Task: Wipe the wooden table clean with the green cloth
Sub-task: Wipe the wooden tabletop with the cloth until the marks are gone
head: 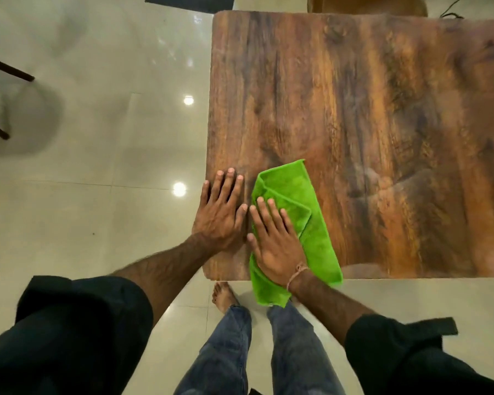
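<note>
Head view looks straight down on a brown wooden table (368, 109) with dark streaked grain, which fills the frame from 12 to 3 o'clock. The bright green microfibre cloth (314, 223) lies folded on the table near its 7 o'clock corner. Its near end hangs over the table's 6 o'clock edge.

The right hand (277, 243) lies palm down on the cloth, covering its 8 o'clock part. Its fingers (264, 212) are straight and slightly spread, pointing to 11 o'clock, pressed flat on the fabric and not curled round it. A thin string bracelet (296, 274) circles the right wrist.

The left hand (220, 215) rests palm down on the bare wood just beside the cloth, at its 9 o'clock side, close to the table's left edge. Its fingers (229, 185) are straight and a little spread, pointing to 12 o'clock. The left thumb tip nearly meets the right forefinger.

Both forearms are bare below black sleeves (77, 323). At 6 o'clock stand legs in blue jeans (231, 346), with 1 bare foot (222, 295) on the pale glossy tiled floor (97, 195). 2 round light reflections (179, 189) shine on the tiles at the table's 9 o'clock side.
</note>
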